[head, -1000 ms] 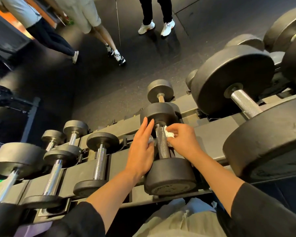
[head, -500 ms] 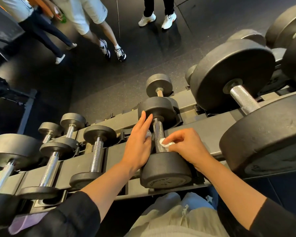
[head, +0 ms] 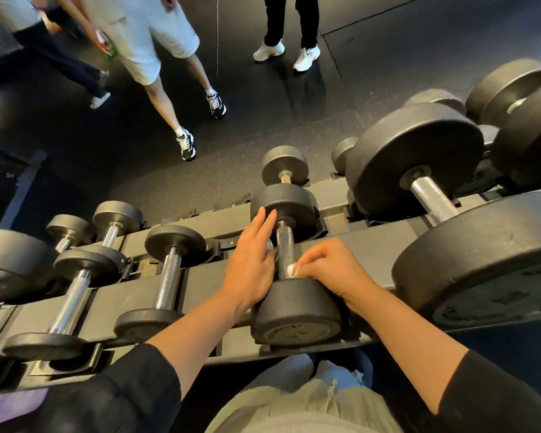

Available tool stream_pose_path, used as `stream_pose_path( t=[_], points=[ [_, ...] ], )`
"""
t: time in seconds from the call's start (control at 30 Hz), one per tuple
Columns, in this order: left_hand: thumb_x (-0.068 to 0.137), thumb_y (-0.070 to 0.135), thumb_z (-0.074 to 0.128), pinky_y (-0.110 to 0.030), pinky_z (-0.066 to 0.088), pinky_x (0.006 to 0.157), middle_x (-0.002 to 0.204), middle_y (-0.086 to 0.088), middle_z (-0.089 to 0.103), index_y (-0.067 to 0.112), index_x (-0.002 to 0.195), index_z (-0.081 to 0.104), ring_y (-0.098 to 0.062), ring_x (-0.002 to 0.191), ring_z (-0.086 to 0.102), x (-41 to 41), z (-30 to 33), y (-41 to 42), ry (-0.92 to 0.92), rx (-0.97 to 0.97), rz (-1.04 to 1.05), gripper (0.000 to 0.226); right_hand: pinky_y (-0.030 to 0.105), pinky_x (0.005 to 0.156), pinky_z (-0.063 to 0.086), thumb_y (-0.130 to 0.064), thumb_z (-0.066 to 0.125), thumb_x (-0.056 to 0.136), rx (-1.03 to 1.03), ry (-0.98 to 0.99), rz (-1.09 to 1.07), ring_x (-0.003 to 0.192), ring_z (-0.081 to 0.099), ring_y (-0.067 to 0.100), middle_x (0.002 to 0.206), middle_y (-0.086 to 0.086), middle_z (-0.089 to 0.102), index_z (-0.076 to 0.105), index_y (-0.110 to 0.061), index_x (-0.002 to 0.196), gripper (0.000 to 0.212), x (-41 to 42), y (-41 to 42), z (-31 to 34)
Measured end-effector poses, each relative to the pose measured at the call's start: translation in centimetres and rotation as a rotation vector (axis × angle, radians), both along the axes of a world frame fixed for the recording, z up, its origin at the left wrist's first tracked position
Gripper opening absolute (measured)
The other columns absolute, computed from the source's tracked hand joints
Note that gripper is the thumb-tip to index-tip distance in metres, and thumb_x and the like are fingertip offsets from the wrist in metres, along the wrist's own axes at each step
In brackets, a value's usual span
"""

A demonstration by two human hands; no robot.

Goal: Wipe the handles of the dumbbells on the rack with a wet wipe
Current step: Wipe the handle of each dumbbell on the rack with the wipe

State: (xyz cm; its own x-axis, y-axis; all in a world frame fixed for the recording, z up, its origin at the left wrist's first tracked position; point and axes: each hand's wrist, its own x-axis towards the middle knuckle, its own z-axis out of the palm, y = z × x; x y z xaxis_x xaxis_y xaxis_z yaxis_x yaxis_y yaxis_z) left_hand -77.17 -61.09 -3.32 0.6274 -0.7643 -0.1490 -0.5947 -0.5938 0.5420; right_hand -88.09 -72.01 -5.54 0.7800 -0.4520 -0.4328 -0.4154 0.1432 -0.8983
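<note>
My right hand (head: 331,270) pinches the wet wipe (head: 294,270) low on the centre-frame dumbbell handle (head: 285,248); left hand (head: 250,260) flat, fingers straight; I judge left-of-frame dumbbells (head: 166,276) remain.

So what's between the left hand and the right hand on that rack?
In the head view, the knurled handle of the dumbbell being wiped runs between the left hand and right hand; the right pinches the wet wipe against it.

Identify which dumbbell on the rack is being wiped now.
The black dumbbell between the hands: only its handle has the white wet wipe pinched against it by the right hand; the left hand steadies it.
</note>
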Motion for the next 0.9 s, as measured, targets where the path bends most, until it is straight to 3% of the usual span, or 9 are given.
stream_pose_path(
  t=[0.23, 0.37, 0.67, 0.8, 0.9],
  points=[
    [0.096, 0.003, 0.045, -0.018, 0.005, 0.112, 0.159, 0.006, 0.013, 0.025, 0.151, 0.014, -0.007, 0.145, 0.008, 1.7, 0.3, -2.0, -0.044, -0.08, -0.182, 0.067, 0.012, 0.057, 0.048, 0.005, 0.064, 0.08, -0.024, -0.146, -0.462, 0.08, 0.063, 0.009, 0.086, 0.001, 0.066, 0.066, -0.013, 0.087, 0.019, 1.8, -2.1, 3.1],
    [0.095, 0.002, 0.043, -0.016, 0.005, 0.112, 0.158, 0.003, 0.016, 0.02, 0.151, 0.018, -0.007, 0.144, 0.01, 2.7, 0.7, -4.2, -0.005, -0.173, -0.256, 0.064, 0.022, 0.062, 0.053, 0.009, 0.062, 0.077, -0.08, -0.141, -0.599, 0.085, 0.065, 0.019, 0.094, 0.011, 0.065, 0.062, -0.012, 0.098, 0.03, 2.5, -2.9, 4.8],
    [0.096, 0.003, 0.042, -0.023, 0.009, 0.116, 0.158, 0.006, 0.018, 0.026, 0.15, 0.02, -0.008, 0.145, 0.013, 3.2, -0.7, -8.6, 0.164, -0.336, -0.499, 0.063, 0.011, 0.056, 0.048, 0.004, 0.064, 0.077, -0.335, 0.004, -0.65, 0.076, 0.064, 0.004, 0.084, -0.006, 0.067, 0.069, -0.021, 0.096, 0.032, 1.6, -4.6, 8.4],
    [0.095, 0.001, 0.044, -0.024, 0.009, 0.117, 0.158, 0.006, 0.013, 0.023, 0.151, 0.017, -0.008, 0.145, 0.009, 3.0, -2.0, -10.0, 0.212, -0.382, -0.615, 0.066, 0.022, 0.072, 0.053, 0.0, 0.064, 0.077, -0.55, 0.124, -0.636, 0.087, 0.063, 0.011, 0.091, -0.002, 0.068, 0.071, -0.021, 0.094, 0.029, 0.9, -5.6, 9.7],
    [0.095, 0.001, 0.045, -0.022, 0.006, 0.117, 0.158, 0.008, 0.006, 0.022, 0.152, 0.012, -0.004, 0.143, 0.003, 2.9, -3.3, -10.7, 0.217, -0.409, -0.686, 0.069, 0.02, 0.073, 0.047, 0.002, 0.063, 0.076, -0.74, 0.326, -0.555, 0.087, 0.059, 0.011, 0.094, -0.002, 0.066, 0.071, -0.019, 0.099, 0.032, -0.4, -7.4, 10.4]
  ],
)
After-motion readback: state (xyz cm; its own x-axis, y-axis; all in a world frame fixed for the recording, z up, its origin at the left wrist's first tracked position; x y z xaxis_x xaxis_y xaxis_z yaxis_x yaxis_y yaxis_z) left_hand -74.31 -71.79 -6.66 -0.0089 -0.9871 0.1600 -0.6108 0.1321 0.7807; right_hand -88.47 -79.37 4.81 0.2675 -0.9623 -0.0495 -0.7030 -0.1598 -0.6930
